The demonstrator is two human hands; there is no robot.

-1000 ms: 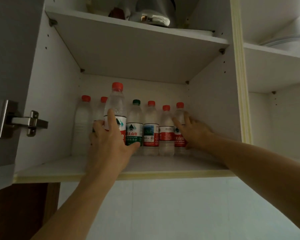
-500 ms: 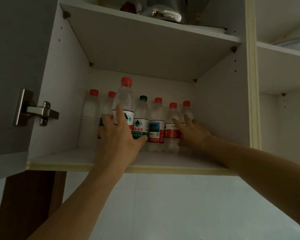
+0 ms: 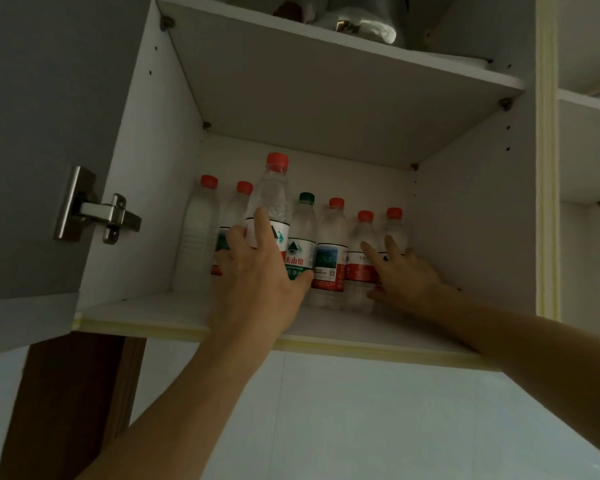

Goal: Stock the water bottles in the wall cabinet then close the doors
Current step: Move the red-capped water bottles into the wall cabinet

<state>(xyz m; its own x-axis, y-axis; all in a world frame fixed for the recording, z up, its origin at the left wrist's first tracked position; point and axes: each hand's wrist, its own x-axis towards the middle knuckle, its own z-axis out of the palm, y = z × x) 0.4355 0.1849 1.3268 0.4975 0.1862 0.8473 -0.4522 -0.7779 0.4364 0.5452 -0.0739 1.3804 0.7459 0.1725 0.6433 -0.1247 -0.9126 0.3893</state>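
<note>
Several water bottles stand in a row at the back of the wall cabinet's lower shelf (image 3: 146, 308), most red-capped and one green-capped (image 3: 303, 226). My left hand (image 3: 257, 285) grips a taller-looking red-capped bottle (image 3: 272, 199), upright in front of the row's left part, index finger up its label and thumb on its right side. My right hand (image 3: 407, 277) reaches in from the right. Its straight fingers touch the two rightmost bottles (image 3: 364, 233).
The grey left cabinet door (image 3: 49, 133) stands open, its metal hinge (image 3: 97, 211) showing. A shelf above carries a shiny metal vessel (image 3: 364, 20). A yellow-edged divider (image 3: 546, 168) separates another open compartment on the right. White wall tiles lie below the cabinet.
My head has shifted, so the cabinet sits further right in view. My right fingers have spread from the last bottle onto the two rightmost. My left hand holds the same bottle.
</note>
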